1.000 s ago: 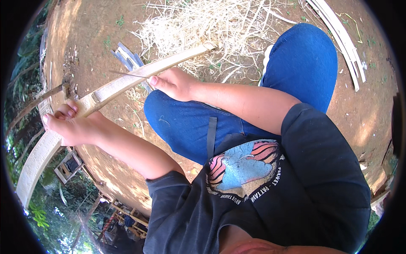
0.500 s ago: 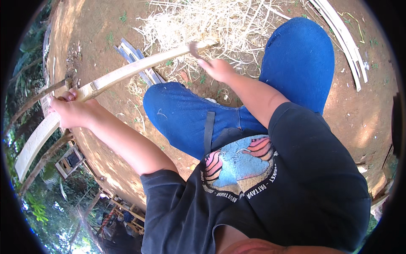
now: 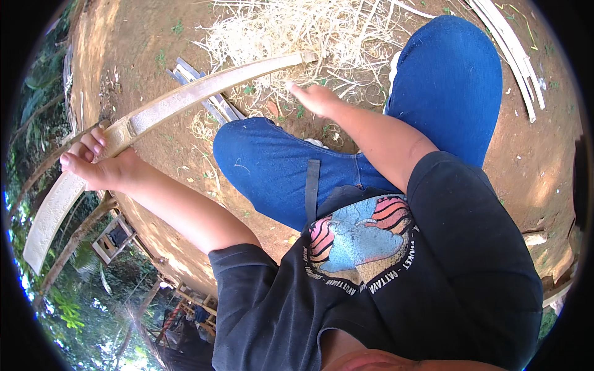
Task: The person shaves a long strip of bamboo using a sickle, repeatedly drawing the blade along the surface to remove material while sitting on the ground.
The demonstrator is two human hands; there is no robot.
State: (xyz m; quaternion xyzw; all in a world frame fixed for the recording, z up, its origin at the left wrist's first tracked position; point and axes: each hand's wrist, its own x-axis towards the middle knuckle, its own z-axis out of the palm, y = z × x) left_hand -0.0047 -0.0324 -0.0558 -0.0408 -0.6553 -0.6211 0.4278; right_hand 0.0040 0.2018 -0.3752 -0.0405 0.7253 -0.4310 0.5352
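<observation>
A long pale split-bamboo slat [image 3: 179, 102] slants from the lower left up to the shavings, bowed by the lens. My left hand [image 3: 105, 167] is closed round it just below a raised node, thumb on one side and fingers curled over the other. Below the slat's far end is my right hand [image 3: 317, 101], apart from the slat. Its fingers are closed, with the thumb stretched forward. A curved knife showed in this hand half a second ago; its blade does not stand out now, and the handle is hidden in my grip.
Pale curled shavings [image 3: 303, 31] lie heaped on bare earth ahead. Greyish strips [image 3: 201, 86] rest beyond my left knee, and long pale strips [image 3: 510, 52] at the far right. Wooden poles [image 3: 77, 232] and a small frame [image 3: 111, 238] stand at the left.
My left fingers have loosened slightly and the slat has rolled, showing more of its broad face. The knife blade, against the slat before, has come off it and dropped from sight.
</observation>
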